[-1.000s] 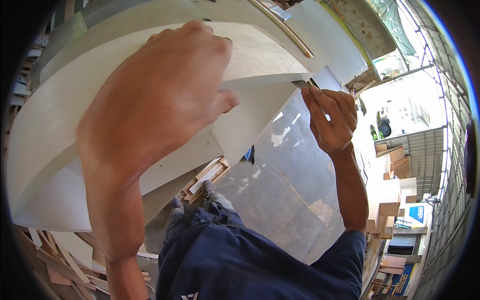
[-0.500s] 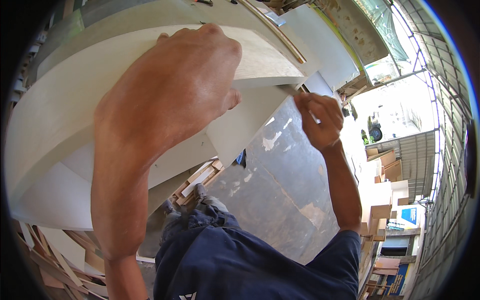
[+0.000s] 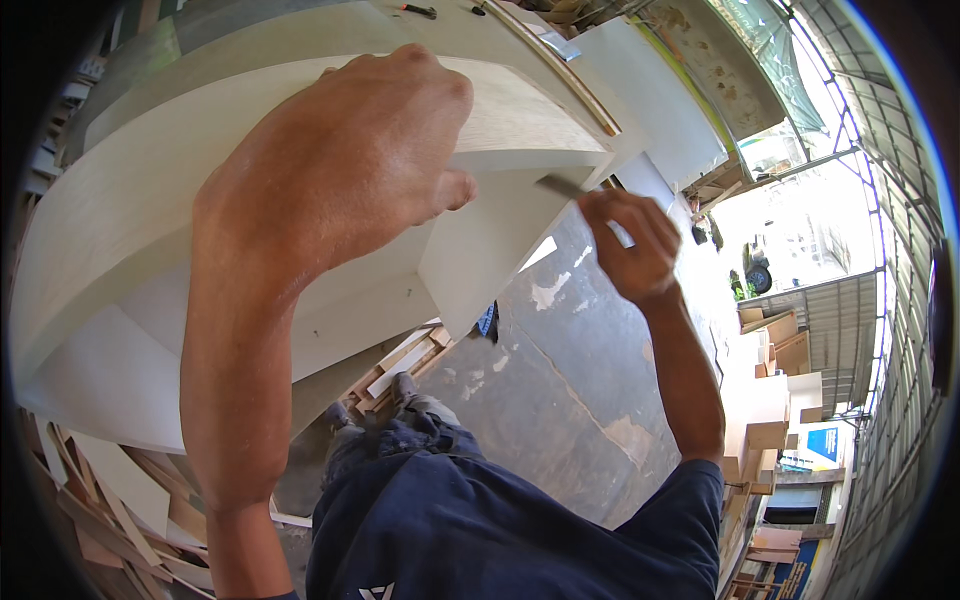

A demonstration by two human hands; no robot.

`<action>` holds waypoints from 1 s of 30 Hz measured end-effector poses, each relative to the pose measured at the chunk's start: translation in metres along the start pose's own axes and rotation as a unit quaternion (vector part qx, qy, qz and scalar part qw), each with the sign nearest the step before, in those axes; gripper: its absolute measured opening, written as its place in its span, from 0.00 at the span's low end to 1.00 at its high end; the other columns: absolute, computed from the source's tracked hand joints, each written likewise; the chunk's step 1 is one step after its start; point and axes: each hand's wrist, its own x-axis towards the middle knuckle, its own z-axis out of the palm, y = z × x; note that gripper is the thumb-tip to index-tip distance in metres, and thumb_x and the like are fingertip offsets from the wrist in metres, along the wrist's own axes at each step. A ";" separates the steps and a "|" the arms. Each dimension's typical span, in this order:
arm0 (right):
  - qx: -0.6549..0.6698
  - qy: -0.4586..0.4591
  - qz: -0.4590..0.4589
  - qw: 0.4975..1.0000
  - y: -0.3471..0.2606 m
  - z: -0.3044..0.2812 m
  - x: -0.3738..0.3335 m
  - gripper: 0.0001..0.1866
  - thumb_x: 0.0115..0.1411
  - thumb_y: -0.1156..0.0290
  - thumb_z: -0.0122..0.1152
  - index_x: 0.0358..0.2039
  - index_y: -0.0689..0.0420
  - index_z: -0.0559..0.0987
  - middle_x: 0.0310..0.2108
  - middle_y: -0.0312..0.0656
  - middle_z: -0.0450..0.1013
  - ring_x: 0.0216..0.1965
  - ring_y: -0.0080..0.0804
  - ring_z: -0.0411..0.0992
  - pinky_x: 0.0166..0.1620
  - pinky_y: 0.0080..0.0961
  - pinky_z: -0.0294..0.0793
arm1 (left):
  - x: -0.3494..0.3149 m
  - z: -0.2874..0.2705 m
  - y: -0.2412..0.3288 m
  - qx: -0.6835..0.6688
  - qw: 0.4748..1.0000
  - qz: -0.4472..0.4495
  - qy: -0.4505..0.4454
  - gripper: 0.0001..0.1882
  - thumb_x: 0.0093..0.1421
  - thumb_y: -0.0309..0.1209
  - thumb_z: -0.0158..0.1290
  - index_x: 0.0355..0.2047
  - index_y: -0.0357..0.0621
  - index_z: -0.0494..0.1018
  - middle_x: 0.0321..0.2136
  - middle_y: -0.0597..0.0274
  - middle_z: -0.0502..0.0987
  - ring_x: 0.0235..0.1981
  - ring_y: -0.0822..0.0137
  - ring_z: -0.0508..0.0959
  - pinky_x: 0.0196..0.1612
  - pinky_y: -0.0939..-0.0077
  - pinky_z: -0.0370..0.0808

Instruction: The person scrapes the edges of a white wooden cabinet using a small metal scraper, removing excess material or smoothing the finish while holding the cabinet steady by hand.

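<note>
My left hand lies across a pale curved-edged board at the top of a white cabinet-like piece. Its thumb sits at the near edge, and the fingers bend over the far side, their tips hidden. My right hand, slightly blurred, is closed round a thin, flat, dark grey tool. The tool's free end points left, close under the right end of the board. Which kind of tool it is cannot be made out. Below the board show the cabinet's white inner panels.
A long wooden strip and a small dark tool with an orange tip lie on the surface beyond. Wood offcuts are heaped at lower left. Boards and boxes line the right side. A blue object lies on the concrete floor.
My right hand has shifted slightly left and down, and the thin tool now shows more clearly under the board's end. My left hand keeps its place on the board; the view has shifted slightly.
</note>
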 end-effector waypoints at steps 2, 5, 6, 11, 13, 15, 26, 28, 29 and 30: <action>-0.129 0.047 -0.089 0.987 0.010 -0.009 0.014 0.08 0.52 0.79 0.77 0.25 0.61 0.82 0.31 0.37 0.79 0.34 0.30 0.80 0.32 0.25 0.79 | -0.001 -0.003 0.002 -0.003 1.000 -0.003 0.003 0.31 0.59 0.40 0.64 0.57 0.32 0.75 0.48 0.46 0.78 0.56 0.48 0.74 0.60 0.58 0.70; -0.081 0.026 -0.094 0.992 0.004 0.002 0.007 0.05 0.53 0.81 0.76 0.29 0.62 0.85 0.30 0.37 0.78 0.33 0.31 0.79 0.31 0.25 0.79 | -0.002 -0.001 -0.002 -0.007 1.000 0.007 0.014 0.31 0.59 0.40 0.63 0.57 0.32 0.75 0.49 0.47 0.78 0.56 0.48 0.74 0.61 0.58 0.70; -0.045 0.009 -0.078 0.996 -0.002 0.006 0.002 0.05 0.53 0.82 0.75 0.29 0.62 0.85 0.29 0.38 0.77 0.32 0.31 0.79 0.30 0.25 0.78 | 0.000 0.001 -0.002 -0.008 1.000 0.008 0.015 0.31 0.59 0.40 0.63 0.57 0.32 0.75 0.49 0.47 0.78 0.56 0.48 0.74 0.61 0.58 0.70; -0.100 0.025 -0.092 0.990 0.001 -0.009 0.018 0.06 0.53 0.82 0.74 0.28 0.64 0.83 0.31 0.40 0.78 0.30 0.33 0.78 0.31 0.24 0.78 | 0.003 -0.002 -0.001 -0.004 1.000 0.008 -0.008 0.31 0.58 0.40 0.64 0.57 0.32 0.75 0.49 0.46 0.78 0.56 0.47 0.74 0.61 0.58 0.70; -0.088 0.016 -0.066 0.994 -0.002 -0.007 0.023 0.07 0.54 0.82 0.73 0.27 0.64 0.81 0.28 0.40 0.77 0.28 0.32 0.77 0.30 0.26 0.76 | -0.001 -0.005 -0.005 0.001 1.000 0.013 0.001 0.31 0.58 0.40 0.64 0.57 0.32 0.75 0.49 0.46 0.78 0.56 0.47 0.74 0.61 0.58 0.70; -0.042 -0.021 -0.016 0.999 -0.013 0.003 0.007 0.06 0.56 0.82 0.71 0.27 0.64 0.80 0.26 0.40 0.76 0.25 0.32 0.74 0.28 0.29 0.74 | 0.001 0.001 -0.006 -0.006 0.999 0.030 0.008 0.31 0.58 0.39 0.64 0.57 0.32 0.75 0.49 0.46 0.78 0.56 0.47 0.74 0.61 0.58 0.70; -0.111 -0.059 -0.081 0.989 -0.025 -0.003 0.028 0.05 0.58 0.82 0.69 0.26 0.64 0.81 0.27 0.38 0.75 0.27 0.30 0.73 0.29 0.27 0.71 | -0.005 -0.003 -0.001 -0.021 0.999 0.026 0.021 0.31 0.58 0.39 0.64 0.57 0.30 0.73 0.48 0.45 0.77 0.54 0.47 0.74 0.59 0.58 0.70; -0.114 -0.019 -0.061 0.991 -0.018 -0.007 0.033 0.03 0.57 0.82 0.69 0.28 0.66 0.82 0.28 0.39 0.75 0.26 0.31 0.72 0.28 0.27 0.71 | -0.006 -0.005 0.000 -0.016 0.999 0.026 0.023 0.31 0.59 0.39 0.64 0.57 0.30 0.73 0.48 0.45 0.77 0.54 0.47 0.74 0.59 0.58 0.70; -0.137 -0.011 -0.082 0.987 -0.015 -0.013 0.038 0.02 0.56 0.83 0.69 0.29 0.67 0.83 0.28 0.39 0.75 0.28 0.31 0.72 0.28 0.27 0.71 | -0.005 0.000 0.001 -0.015 0.999 0.032 0.021 0.31 0.59 0.39 0.64 0.56 0.29 0.73 0.48 0.45 0.77 0.54 0.47 0.74 0.58 0.57 0.71; -0.137 -0.015 -0.080 0.987 -0.016 -0.012 0.032 0.02 0.56 0.83 0.69 0.29 0.67 0.83 0.28 0.39 0.75 0.28 0.31 0.72 0.28 0.27 0.71 | -0.005 0.006 0.000 -0.018 0.999 0.033 0.019 0.31 0.59 0.39 0.64 0.56 0.29 0.73 0.48 0.45 0.77 0.54 0.47 0.74 0.58 0.57 0.71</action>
